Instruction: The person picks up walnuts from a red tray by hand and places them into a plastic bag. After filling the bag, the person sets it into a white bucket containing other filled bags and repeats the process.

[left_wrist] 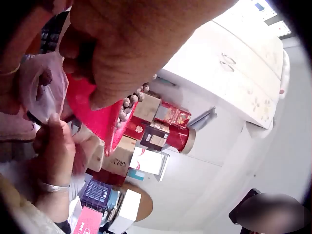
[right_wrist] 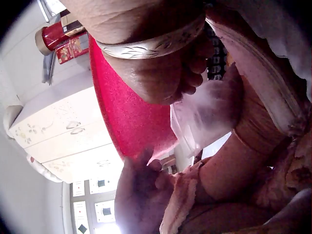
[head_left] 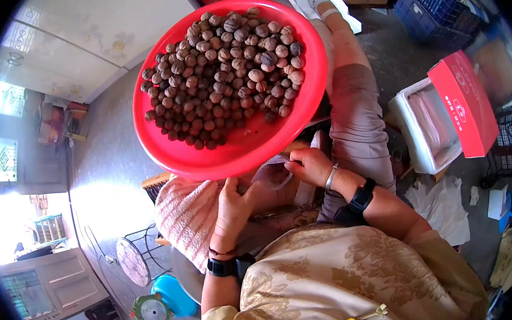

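A clear plastic bag (head_left: 277,175) is between the two hands, below the near rim of a red basin (head_left: 237,155) piled with walnuts (head_left: 224,71). My right hand (head_left: 310,166), with a silver bangle at its wrist, pinches the bag's edge; in the left wrist view its thumb and fingers (left_wrist: 57,141) close on the film. My left hand (head_left: 233,208) is at the bag's other side, fingers curled at its edge and thumb near the basin rim. In the right wrist view the bag (right_wrist: 204,114) hangs puffed out, with part of it behind the right hand (right_wrist: 146,63).
A pink towel (head_left: 181,215) drapes over the lap on the left. To the right stand a white foam box (head_left: 408,122) with a red lid (head_left: 464,105) and blue crates (head_left: 432,16). A round stool (head_left: 136,261) and a blue basin (head_left: 174,295) are at lower left.
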The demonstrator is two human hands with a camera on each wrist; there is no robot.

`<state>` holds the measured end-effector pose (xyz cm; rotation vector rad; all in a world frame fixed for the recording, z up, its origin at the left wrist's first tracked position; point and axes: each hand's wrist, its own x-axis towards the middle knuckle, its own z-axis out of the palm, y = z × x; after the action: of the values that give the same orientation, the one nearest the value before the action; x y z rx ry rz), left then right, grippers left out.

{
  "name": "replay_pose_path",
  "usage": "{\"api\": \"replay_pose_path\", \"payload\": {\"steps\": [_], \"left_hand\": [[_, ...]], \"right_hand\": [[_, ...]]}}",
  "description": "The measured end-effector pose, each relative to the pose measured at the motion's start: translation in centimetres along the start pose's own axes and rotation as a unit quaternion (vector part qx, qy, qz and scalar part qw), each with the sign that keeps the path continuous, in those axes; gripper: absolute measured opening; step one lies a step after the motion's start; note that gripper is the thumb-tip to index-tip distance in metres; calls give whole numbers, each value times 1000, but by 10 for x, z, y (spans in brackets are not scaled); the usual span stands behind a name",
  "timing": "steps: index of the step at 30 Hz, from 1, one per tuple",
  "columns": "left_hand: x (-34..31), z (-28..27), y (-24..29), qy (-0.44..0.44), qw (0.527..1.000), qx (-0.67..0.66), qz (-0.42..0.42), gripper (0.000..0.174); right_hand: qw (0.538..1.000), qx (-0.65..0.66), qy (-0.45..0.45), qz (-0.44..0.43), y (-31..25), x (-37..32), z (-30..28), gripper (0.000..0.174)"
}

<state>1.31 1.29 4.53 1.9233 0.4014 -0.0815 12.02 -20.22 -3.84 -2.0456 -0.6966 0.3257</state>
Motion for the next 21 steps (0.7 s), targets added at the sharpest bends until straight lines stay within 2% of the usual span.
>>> {"api": "replay_pose_path", "payload": {"steps": [2, 4, 7, 9, 11, 15, 19, 20, 21], "left_hand": [[-1, -1, -2, -18, 999, -28, 5, 26], [-3, -2, -2, -16, 996, -80, -24, 29], [-2, -3, -14, -43, 997, -59, -4, 29], [-3, -2, -10, -43, 996, -72, -6, 28], [-5, -2, -2, -43, 995, -85, -8, 28], [-6, -6, 7, -28, 999, -23, -14, 28], [-5, -8, -8, -9, 1000, 6, -9, 27], [-3, -6, -16, -4, 1000, 1, -12, 27], [-1, -3, -22, 21, 998, 32, 45, 31]], "right_hand": [[1000, -4, -7, 7, 1, 1, 0, 27], [1000, -8, -14, 14, 1, 2, 1, 27], [1000, 0, -6, 12, 1, 1, 1, 26], [999, 8, 28, -29, 1, 1, 2, 28], [1000, 8, 19, -22, 1, 1, 0, 28], [999, 11, 21, -34, 2, 2, 1, 26], [999, -1, 32, -31, 1, 2, -1, 22], [999, -8, 38, 7, -1, 2, -2, 22], [998, -15, 43, 45, -3, 3, -4, 21]]}}
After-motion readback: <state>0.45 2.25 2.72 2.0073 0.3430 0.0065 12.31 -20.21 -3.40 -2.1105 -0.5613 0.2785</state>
